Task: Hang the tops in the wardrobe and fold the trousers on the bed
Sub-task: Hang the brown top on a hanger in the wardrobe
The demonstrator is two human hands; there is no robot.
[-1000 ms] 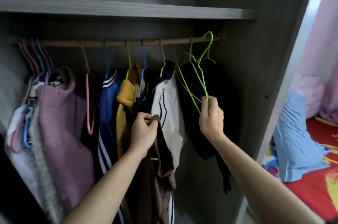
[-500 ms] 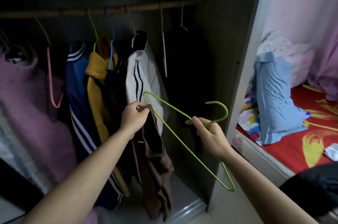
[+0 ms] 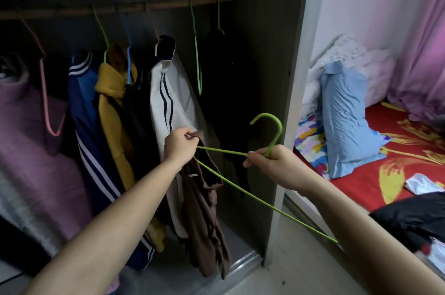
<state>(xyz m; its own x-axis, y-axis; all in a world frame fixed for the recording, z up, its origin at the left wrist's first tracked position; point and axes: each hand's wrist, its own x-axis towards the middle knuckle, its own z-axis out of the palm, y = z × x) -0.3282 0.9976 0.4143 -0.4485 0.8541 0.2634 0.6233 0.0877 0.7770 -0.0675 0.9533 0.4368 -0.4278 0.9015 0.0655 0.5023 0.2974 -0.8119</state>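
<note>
My left hand [image 3: 180,147] grips the top edge of a brown top [image 3: 204,217], which hangs limp in front of the open wardrobe. My right hand [image 3: 274,164] holds a green wire hanger [image 3: 231,181] by the neck, just under its hook. One arm of the hanger points toward the brown top and reaches my left hand; I cannot tell if it is inside the garment. The wooden rail [image 3: 168,5] runs across the top of the wardrobe with several tops on hangers.
On the rail hang a white striped top [image 3: 173,102], a yellow top [image 3: 113,106], a blue striped top [image 3: 84,106], an empty green hanger [image 3: 198,58] and an empty pink hanger [image 3: 48,102]. The wardrobe side panel [image 3: 289,92] stands beside my right hand. The red bed [image 3: 395,150] with a blue pillow [image 3: 346,121] and dark clothing [image 3: 409,220] lies right.
My right hand took the green hanger off the rail and brought it down level with the brown top. The hanger's arm has since moved closer to my left hand. The view tilted down and right.
</note>
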